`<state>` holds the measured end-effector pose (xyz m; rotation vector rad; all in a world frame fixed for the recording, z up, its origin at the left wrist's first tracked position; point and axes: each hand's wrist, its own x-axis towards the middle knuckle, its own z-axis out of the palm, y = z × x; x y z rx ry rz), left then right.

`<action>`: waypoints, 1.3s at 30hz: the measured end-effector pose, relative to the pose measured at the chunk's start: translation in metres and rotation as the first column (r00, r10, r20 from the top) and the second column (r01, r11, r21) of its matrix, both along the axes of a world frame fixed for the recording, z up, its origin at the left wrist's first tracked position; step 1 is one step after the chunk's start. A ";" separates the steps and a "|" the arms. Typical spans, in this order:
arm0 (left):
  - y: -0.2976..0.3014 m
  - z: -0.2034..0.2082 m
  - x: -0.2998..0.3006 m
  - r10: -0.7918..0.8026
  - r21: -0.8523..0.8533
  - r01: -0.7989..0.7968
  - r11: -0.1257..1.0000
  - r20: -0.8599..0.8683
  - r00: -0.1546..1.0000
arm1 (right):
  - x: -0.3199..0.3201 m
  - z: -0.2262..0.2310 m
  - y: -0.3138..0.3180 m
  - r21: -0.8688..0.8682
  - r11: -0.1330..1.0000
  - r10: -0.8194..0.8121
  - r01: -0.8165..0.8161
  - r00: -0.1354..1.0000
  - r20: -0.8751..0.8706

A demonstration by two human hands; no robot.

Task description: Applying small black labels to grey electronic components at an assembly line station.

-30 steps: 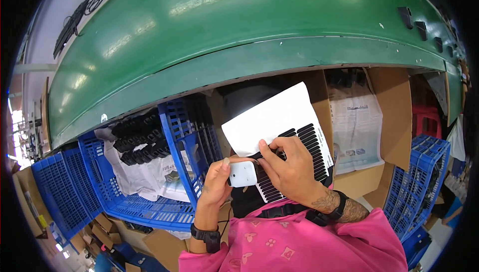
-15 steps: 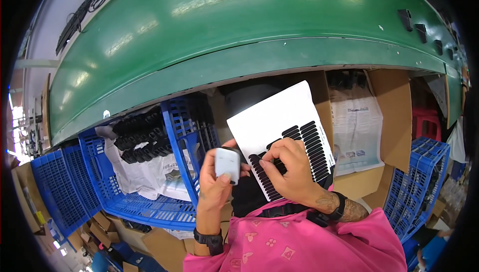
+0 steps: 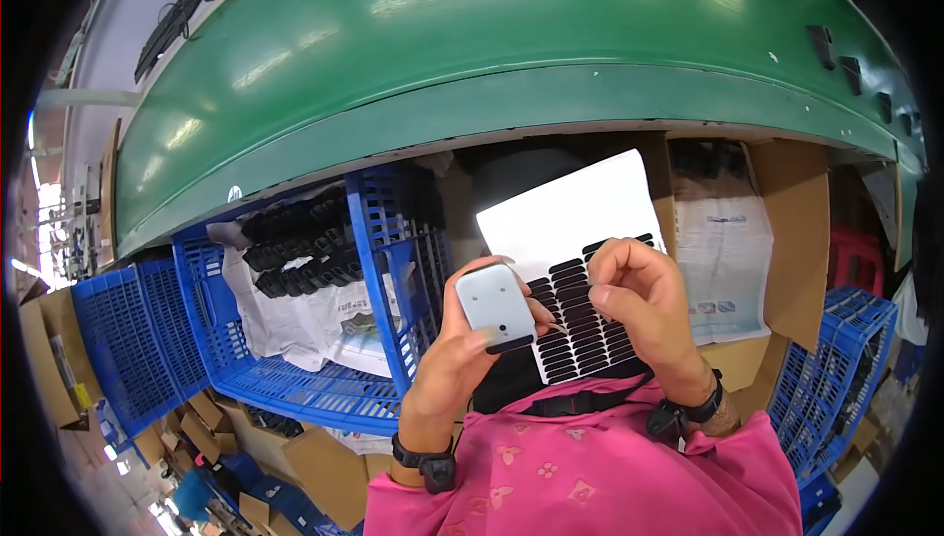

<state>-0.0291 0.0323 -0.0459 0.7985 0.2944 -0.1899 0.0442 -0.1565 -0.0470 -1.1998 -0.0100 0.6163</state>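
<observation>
My left hand (image 3: 454,357) is closed round a pale grey, rounded rectangular casing (image 3: 490,298) with a dark rim and small dark dots on its upward face. The thumb presses on its lower edge. Beside it, over my lap, lies a white sheet (image 3: 580,204) covered in its lower part with columns of black, elongated oval stickers (image 3: 572,296). Above the right part of this sheet is my right hand (image 3: 649,305), its fingers curled and thumb and forefinger pinched together. Whatever may be between those fingertips is too small to tell.
A green bench (image 3: 472,34) spans the far side. At the left, a blue plastic crate (image 3: 295,393) holds rows of black parts on paper. An open cardboard box (image 3: 796,241) lined with printed paper stands to the right, near another blue crate (image 3: 836,359).
My right hand has moved rightward and away from the sheet's left sticker column. The casing in my left hand has tilted, showing more of its dotted face. The whole view has shifted slightly.
</observation>
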 end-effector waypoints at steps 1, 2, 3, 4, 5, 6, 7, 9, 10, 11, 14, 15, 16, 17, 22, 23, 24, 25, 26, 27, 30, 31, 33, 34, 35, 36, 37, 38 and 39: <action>-0.005 0.003 -0.001 -0.005 -0.008 0.005 1.000 0.001 1.000 | 0.001 0.004 -0.002 0.081 0.997 -0.001 0.010 0.994 -0.111; -0.010 0.006 -0.002 -0.020 0.147 0.025 0.989 -0.031 0.999 | 0.001 0.005 -0.001 0.123 0.992 -0.007 0.024 0.990 -0.141; -0.014 0.010 -0.002 -0.031 0.298 0.049 0.953 -0.063 0.997 | 0.002 0.012 -0.001 0.115 0.993 -0.015 0.031 0.990 -0.141; -0.012 0.017 -0.002 -0.125 0.271 0.142 0.952 -0.082 0.989 | 0.004 0.025 -0.001 0.112 0.994 0.032 -0.014 0.986 -0.163; -0.014 0.020 -0.001 -0.133 0.263 0.149 0.953 -0.078 0.988 | 0.003 0.035 -0.001 0.110 0.992 0.078 -0.058 0.980 -0.182; -0.016 0.021 0.001 -0.177 0.398 0.174 0.901 -0.029 0.984 | -0.001 0.038 0.001 0.132 0.990 0.064 -0.044 0.985 -0.157; -0.019 0.023 0.002 -0.226 0.526 0.184 0.830 0.016 0.974 | -0.001 0.044 0.000 0.163 0.985 0.088 -0.061 0.983 -0.159; -0.024 0.027 0.005 -0.205 0.424 0.184 0.887 0.004 0.979 | 0.002 0.050 0.002 0.171 0.984 0.072 -0.042 0.982 -0.174; -0.026 0.029 0.008 -0.221 0.441 0.200 0.875 -0.004 0.975 | 0.004 0.050 0.003 0.167 0.985 0.068 -0.039 0.982 -0.175; -0.027 0.030 0.008 -0.236 0.460 0.215 0.861 -0.013 0.972 | 0.005 0.051 0.003 0.137 0.990 0.052 -0.029 0.984 -0.170; -0.032 0.031 0.007 -0.217 0.487 0.186 0.854 0.009 0.976 | 0.006 0.052 0.002 0.091 0.996 0.025 -0.011 0.987 -0.156; -0.033 0.030 0.008 -0.232 0.504 0.193 0.842 0.015 0.973 | 0.006 0.051 0.001 0.074 0.997 0.014 -0.003 0.989 -0.147; -0.033 0.029 0.009 -0.235 0.501 0.196 0.843 0.015 0.972 | 0.007 0.051 0.000 0.071 0.997 0.010 0.001 0.989 -0.148; -0.034 0.029 0.009 -0.239 0.527 0.189 0.828 0.027 0.971 | 0.006 0.052 -0.001 0.068 0.998 0.010 0.000 0.989 -0.150; -0.036 0.030 0.011 -0.256 0.570 0.189 0.800 0.039 0.966 | 0.006 0.048 -0.007 0.119 0.992 0.059 -0.043 0.988 -0.140; -0.036 0.031 0.012 -0.271 0.602 0.188 0.776 0.049 0.961 | 0.007 0.048 -0.008 0.121 0.992 0.062 -0.044 0.987 -0.146; -0.036 0.031 0.013 -0.285 0.634 0.185 0.751 0.059 0.957 | 0.007 0.048 -0.007 0.123 0.991 0.065 -0.047 0.986 -0.152; -0.036 0.032 0.013 -0.286 0.634 0.186 0.751 0.058 0.957 | 0.007 0.048 -0.007 0.122 0.991 0.065 -0.046 0.986 -0.152; -0.036 0.033 0.014 -0.288 0.629 0.196 0.752 0.046 0.957 | 0.007 0.048 -0.008 0.119 0.992 0.065 -0.047 0.987 -0.149; -0.036 0.034 0.014 -0.290 0.624 0.206 0.753 0.034 0.957 | 0.007 0.047 -0.008 0.116 0.992 0.064 -0.048 0.987 -0.146; -0.035 0.034 0.015 -0.304 0.646 0.220 0.731 0.019 0.953 | 0.007 0.046 -0.008 0.113 0.992 0.071 -0.054 0.986 -0.151; -0.035 0.034 0.014 -0.302 0.646 0.220 0.731 0.018 0.953 | 0.007 0.046 -0.008 0.114 0.992 0.072 -0.055 0.986 -0.152; -0.035 0.034 0.015 -0.301 0.651 0.215 0.728 0.022 0.953 | 0.007 0.045 -0.007 0.105 0.994 0.054 -0.039 0.988 -0.143; -0.036 0.034 0.015 -0.300 0.651 0.214 0.728 0.022 0.954 | 0.007 0.046 -0.007 0.105 0.994 0.055 -0.040 0.988 -0.144; -0.036 0.034 0.015 -0.298 0.656 0.212 0.724 0.021 0.954 | 0.007 0.046 -0.007 0.104 0.994 0.057 -0.042 0.988 -0.143; -0.036 0.034 0.015 -0.295 0.662 0.209 0.720 0.020 0.955 | 0.007 0.046 -0.006 0.102 0.994 0.059 -0.044 0.988 -0.142; -0.036 0.033 0.014 -0.294 0.662 0.208 0.720 0.020 0.956 | 0.007 0.045 -0.006 0.102 0.994 0.060 -0.045 0.988 -0.142; -0.035 0.033 0.014 -0.295 0.661 0.211 0.720 0.017 0.955 | 0.007 0.044 -0.006 0.104 0.993 0.061 -0.047 0.988 -0.143; -0.035 0.032 0.014 -0.297 0.660 0.214 0.720 0.014 0.955 | 0.007 0.043 -0.006 0.107 0.993 0.063 -0.048 0.988 -0.143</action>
